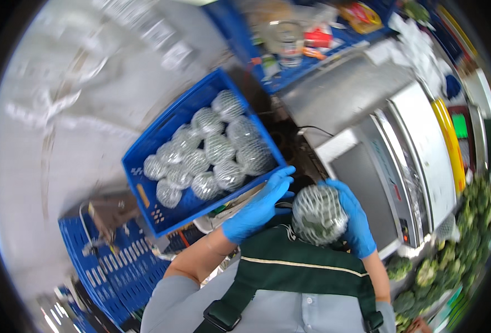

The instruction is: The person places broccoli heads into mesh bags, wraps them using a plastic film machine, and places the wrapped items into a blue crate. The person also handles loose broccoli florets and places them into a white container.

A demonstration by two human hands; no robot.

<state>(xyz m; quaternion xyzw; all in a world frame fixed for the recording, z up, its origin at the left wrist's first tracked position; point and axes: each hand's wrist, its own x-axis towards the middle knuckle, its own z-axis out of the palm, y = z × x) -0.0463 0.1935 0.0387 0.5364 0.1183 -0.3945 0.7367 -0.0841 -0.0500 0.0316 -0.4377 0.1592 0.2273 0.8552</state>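
My right hand [355,222], in a blue glove, holds a round green vegetable wrapped in white netting and clear film [318,214] against the front of my dark green apron [303,268]. Its fingers curl around the right side of the bundle. My left hand [260,208], gloved the same way, holds nothing and has its fingers stretched out. It is at the near right corner of a blue plastic crate [212,214]; whether it touches the rim cannot be told. Several similar wrapped vegetables [218,149] lie in the crate.
A film-wrapping machine [366,179] with a grey plate stands right of my hands. Loose broccoli heads [437,266] are piled at the lower right. Another blue crate [266,85] at the top holds a glass jar and packets. Slatted blue crates [120,266] stand at the lower left.
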